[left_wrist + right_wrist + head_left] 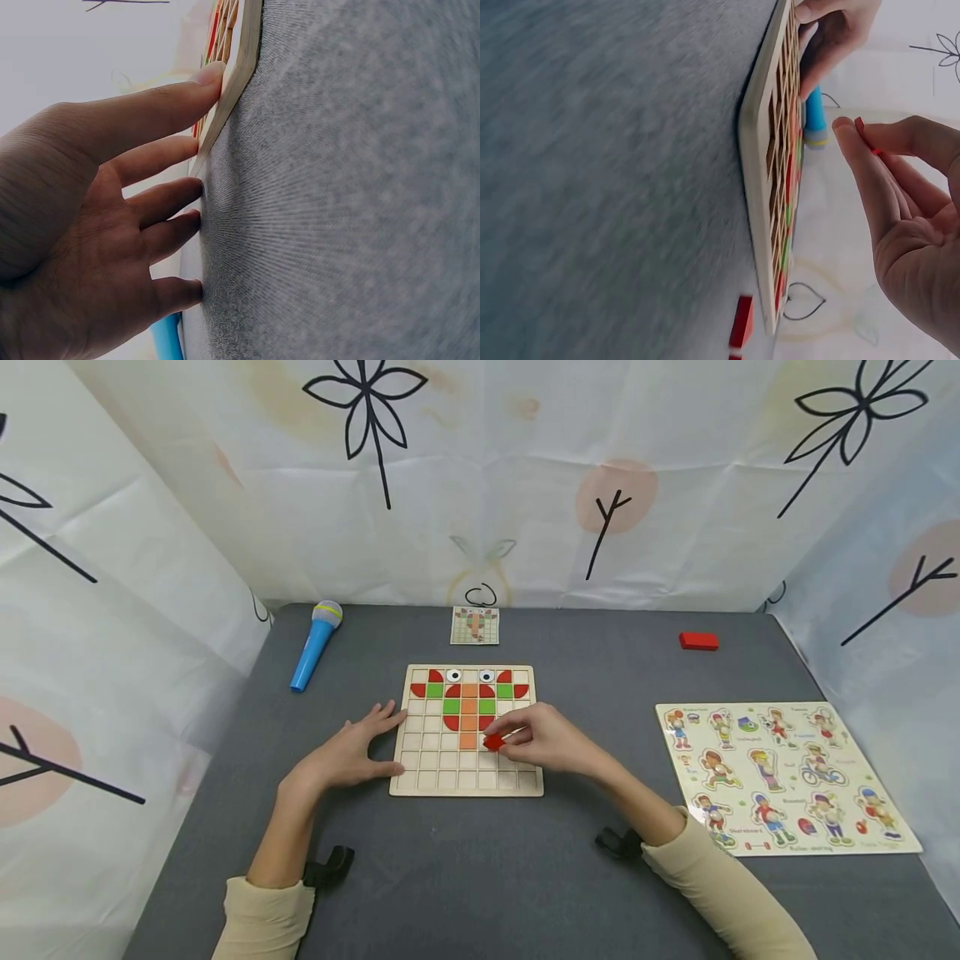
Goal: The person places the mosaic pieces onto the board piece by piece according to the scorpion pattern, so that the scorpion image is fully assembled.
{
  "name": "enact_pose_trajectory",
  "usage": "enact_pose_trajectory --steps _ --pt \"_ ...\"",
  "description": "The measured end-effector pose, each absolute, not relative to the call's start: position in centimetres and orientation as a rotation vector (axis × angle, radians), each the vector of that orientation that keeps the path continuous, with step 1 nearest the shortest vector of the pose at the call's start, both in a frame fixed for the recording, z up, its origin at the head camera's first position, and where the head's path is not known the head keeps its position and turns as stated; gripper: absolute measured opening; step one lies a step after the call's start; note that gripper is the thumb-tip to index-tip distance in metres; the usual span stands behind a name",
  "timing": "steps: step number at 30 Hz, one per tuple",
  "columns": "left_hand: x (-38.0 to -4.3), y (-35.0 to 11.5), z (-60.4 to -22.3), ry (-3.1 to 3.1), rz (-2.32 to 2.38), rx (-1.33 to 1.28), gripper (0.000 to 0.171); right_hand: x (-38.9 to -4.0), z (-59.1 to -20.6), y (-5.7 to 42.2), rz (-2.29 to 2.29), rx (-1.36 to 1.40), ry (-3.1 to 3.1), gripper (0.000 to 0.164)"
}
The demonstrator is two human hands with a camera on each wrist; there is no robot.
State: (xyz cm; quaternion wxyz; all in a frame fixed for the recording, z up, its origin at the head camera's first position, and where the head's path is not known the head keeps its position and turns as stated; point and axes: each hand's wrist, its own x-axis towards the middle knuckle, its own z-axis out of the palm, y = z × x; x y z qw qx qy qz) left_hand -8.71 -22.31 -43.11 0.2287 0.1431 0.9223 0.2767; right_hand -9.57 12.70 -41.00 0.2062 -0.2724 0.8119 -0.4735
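A wooden grid board [467, 792] lies on the grey table with red, green and orange tiles set in its upper cells and two eye tiles [453, 676] near the top. My left hand [341, 750] is at its left edge, fingers spread and fairly straight; in the left wrist view the thumb [169, 105] touches the board's side. Over the board's right half, my right hand [547, 739] pinches a small red tile [493, 742] between thumb and fingertips. The right wrist view shows that red tile [859, 124] mostly hidden by the fingers, held above the grid.
Behind the board stands a small pattern card [475, 627]. A blue toy microphone [313, 647] lies at the back left, a red block [698, 642] at the back right. To the right is a picture puzzle board [738, 760], with my right forearm near its left edge.
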Motion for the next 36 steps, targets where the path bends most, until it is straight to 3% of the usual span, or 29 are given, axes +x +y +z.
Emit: enact_pose_trajectory --steps 24,36 --pt "-8.6 -22.2 -42.8 2.543 0.755 0.397 0.093 -10.0 -41.5 8.0 -0.802 -0.985 2.483 0.021" --pt "-8.7 -22.3 -42.8 2.546 0.761 0.415 0.094 -10.6 -41.8 7.9 -0.827 -1.075 2.491 0.017"
